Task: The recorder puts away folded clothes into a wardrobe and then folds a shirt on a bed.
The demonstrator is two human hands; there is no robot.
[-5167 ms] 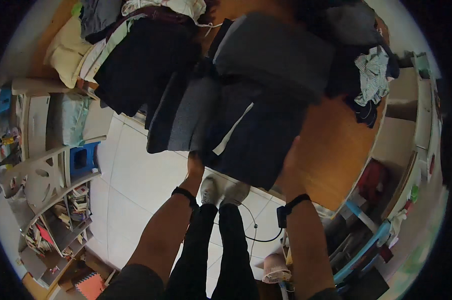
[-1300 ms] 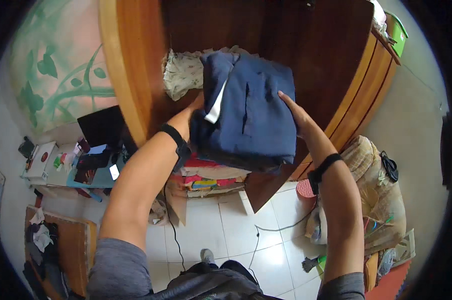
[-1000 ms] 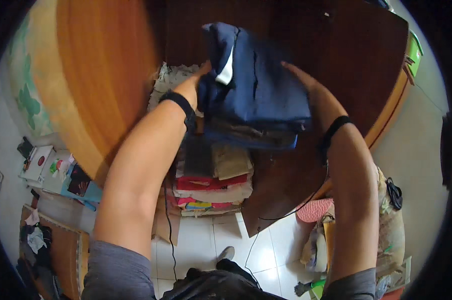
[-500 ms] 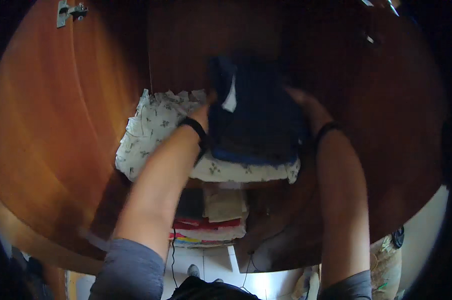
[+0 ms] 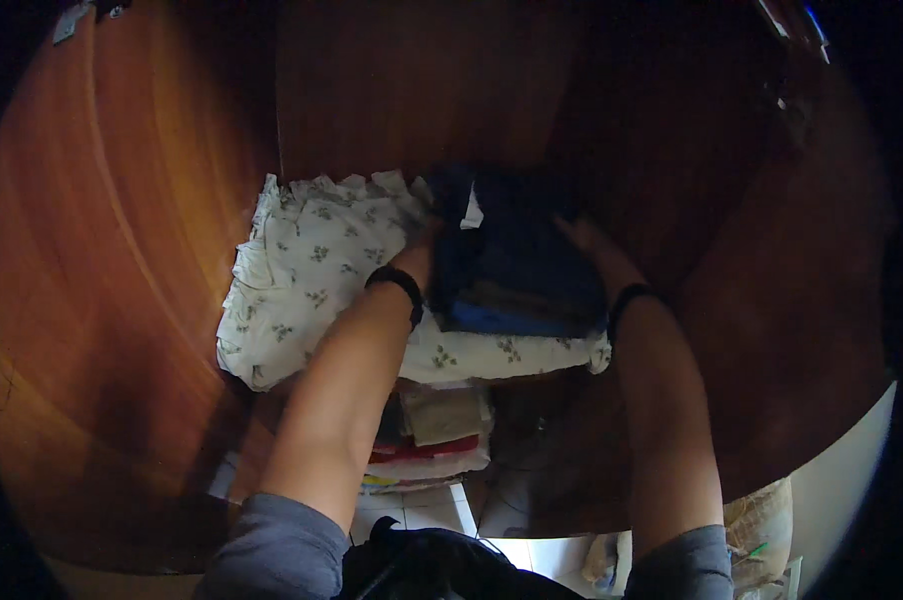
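Observation:
A stack of folded dark blue clothes (image 5: 517, 265) lies on the right part of a white floral cloth with a ruffled edge (image 5: 317, 270). A small white patch shows near the stack's upper left. My left hand (image 5: 422, 258) grips the stack's left side, its fingertips hidden in shadow. On the opposite side, my right hand (image 5: 584, 240) presses in against the clothes, dim but partly visible. Black bands circle both wrists.
Wooden cabinet doors (image 5: 162, 270) spread to the left and right, with a metal hinge (image 5: 70, 22) at the upper left. Below the shelf sits another pile of folded cloths (image 5: 442, 420). A beige bulky bag-like item (image 5: 759, 530) stands at lower right.
The dark blue stack looks smaller and lower, set down farther from me on the floral cloth, with both hands still at its sides. The view has shifted slightly.

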